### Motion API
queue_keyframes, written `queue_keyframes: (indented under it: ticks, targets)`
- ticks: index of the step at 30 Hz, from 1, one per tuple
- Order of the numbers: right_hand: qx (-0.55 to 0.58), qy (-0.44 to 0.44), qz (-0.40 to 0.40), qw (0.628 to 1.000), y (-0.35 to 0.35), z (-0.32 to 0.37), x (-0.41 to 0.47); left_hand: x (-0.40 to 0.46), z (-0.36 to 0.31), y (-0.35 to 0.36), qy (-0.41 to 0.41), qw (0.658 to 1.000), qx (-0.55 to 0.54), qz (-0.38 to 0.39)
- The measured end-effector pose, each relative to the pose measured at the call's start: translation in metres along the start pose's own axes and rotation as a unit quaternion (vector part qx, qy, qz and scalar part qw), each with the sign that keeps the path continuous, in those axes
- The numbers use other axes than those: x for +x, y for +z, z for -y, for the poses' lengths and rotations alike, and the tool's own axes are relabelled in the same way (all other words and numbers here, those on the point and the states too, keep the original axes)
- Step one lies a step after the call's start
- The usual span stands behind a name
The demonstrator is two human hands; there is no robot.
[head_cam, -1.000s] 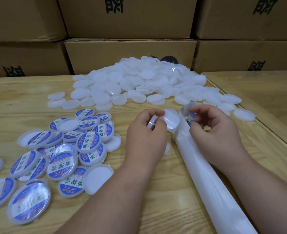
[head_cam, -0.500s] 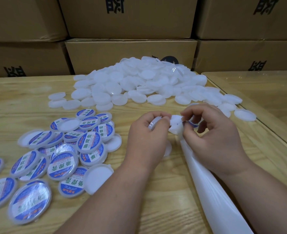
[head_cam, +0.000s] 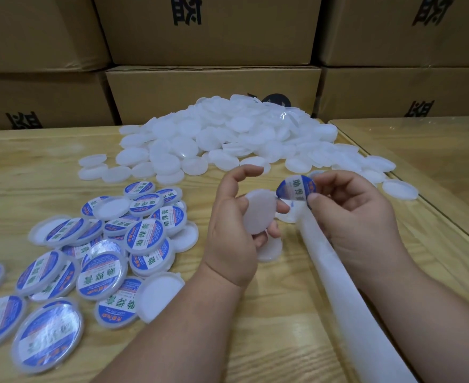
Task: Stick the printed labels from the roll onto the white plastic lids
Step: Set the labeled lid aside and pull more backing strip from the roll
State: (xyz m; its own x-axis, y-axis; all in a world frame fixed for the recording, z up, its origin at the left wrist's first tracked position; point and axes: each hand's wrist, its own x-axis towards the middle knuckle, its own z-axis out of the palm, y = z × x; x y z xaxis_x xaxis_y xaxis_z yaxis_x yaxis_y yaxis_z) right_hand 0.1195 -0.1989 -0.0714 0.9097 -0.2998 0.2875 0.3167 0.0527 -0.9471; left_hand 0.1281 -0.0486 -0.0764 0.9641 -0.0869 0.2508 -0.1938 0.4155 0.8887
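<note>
Label (head_cam: 295, 190) now peeled off backing strip (head_cam: 346, 294), pinched by right hand (head_cam: 357, 217); left hand (head_cam: 232, 230) grips bare lid (head_cam: 259, 211).

1. Your lid (head_cam: 259, 211) is matt, translucent white plastic.
2. Your label (head_cam: 296, 189) is glossy printed film.
3. The surface (head_cam: 255, 327) is pale, grained wood.
4. The boxes (head_cam: 214, 87) behind are matt brown cardboard.

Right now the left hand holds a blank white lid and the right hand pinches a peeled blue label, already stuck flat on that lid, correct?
Not quite. In the head view the label is not on the lid; the right hand holds it beside the lid's edge. The left hand does hold the blank lid.
</note>
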Motion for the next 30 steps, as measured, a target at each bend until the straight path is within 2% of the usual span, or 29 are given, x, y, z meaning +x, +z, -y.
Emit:
queue_keyframes:
  ticks: [3, 6, 12, 18, 30]
  targets:
    - [0.094, 0.097, 0.023, 0.991, -0.0027, 0.0016, 0.0041, 0.0032, -0.0004, 0.0011, -0.002, 0.999, 0.020, -0.026]
    - [0.104, 0.139, 0.063, 0.983, -0.0069, -0.0007, 0.0087, 0.0033, -0.0022, 0.0022, -0.009, 0.998, 0.050, -0.025]
    - [0.072, 0.150, 0.136, 0.977, -0.0053, -0.0028, 0.0087, 0.0023, -0.0042, 0.0047, -0.025, 0.998, 0.056, -0.014]
    - [0.069, 0.160, 0.142, 0.974, -0.0039, -0.0023, 0.0091, 0.0047, -0.0028, 0.0030, -0.047, 0.997, 0.052, 0.010]
    - [0.062, 0.163, 0.146, 0.974, -0.0035, -0.0015, 0.0079, 0.0042, -0.0032, 0.0049, -0.051, 0.998, 0.046, 0.006]
